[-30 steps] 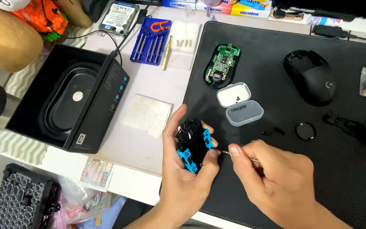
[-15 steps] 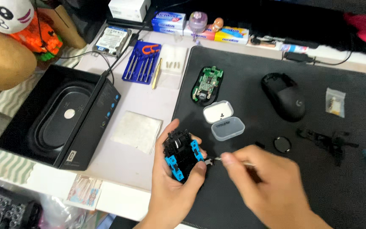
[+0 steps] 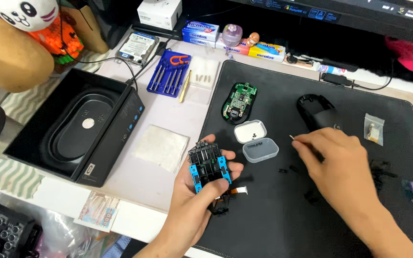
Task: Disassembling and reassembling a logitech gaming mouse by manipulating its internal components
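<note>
We see two bare hands w/ forearms, both coming in from the bottom edge. Left hand (image 3: pixel 201 191): no glove, no ring, no watch or band at the wrist; forearm bare as far as it shows, no sleeve in view. Right hand (image 3: pixel 335 162): same, no glove, no rings, no wrist strap; forearm bare down to the frame edge. Nails short where we can see them, unpainted. No tattoos or marks we can make out. Rest of the body is out of view.
</note>
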